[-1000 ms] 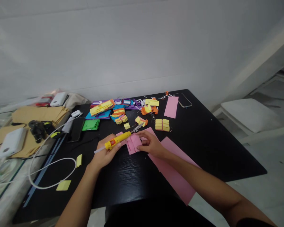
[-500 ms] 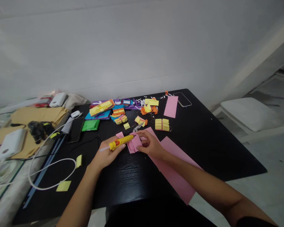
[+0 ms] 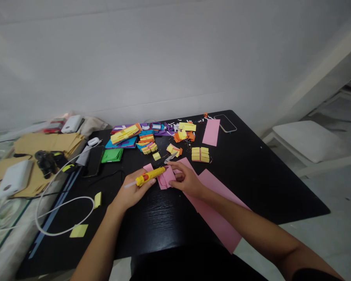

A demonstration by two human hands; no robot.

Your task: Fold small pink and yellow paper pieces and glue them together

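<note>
My left hand (image 3: 134, 191) is wrapped round a yellow glue gun (image 3: 149, 176), whose tip points right at a folded pink paper piece (image 3: 165, 178). A clear stick juts from the gun's rear. With fingers and thumb, my right hand (image 3: 190, 181) pinches the right edge of that pink piece. Just behind lie scissors (image 3: 170, 157), partly hidden. Large pink sheets (image 3: 220, 207) rest under and beside my right forearm. Beyond my hands stand a yellow bundle (image 3: 200, 154) and small stacks of coloured strips (image 3: 146, 144).
On the black table (image 3: 269, 175) lie a green stack (image 3: 112, 155), a dark phone (image 3: 94, 160), a pink strip (image 3: 211, 132), a phone case (image 3: 226, 123) and paper scraps. A white cable (image 3: 64, 201) loops at the left, near brown envelopes (image 3: 49, 144). A white stool (image 3: 302, 140) stands right.
</note>
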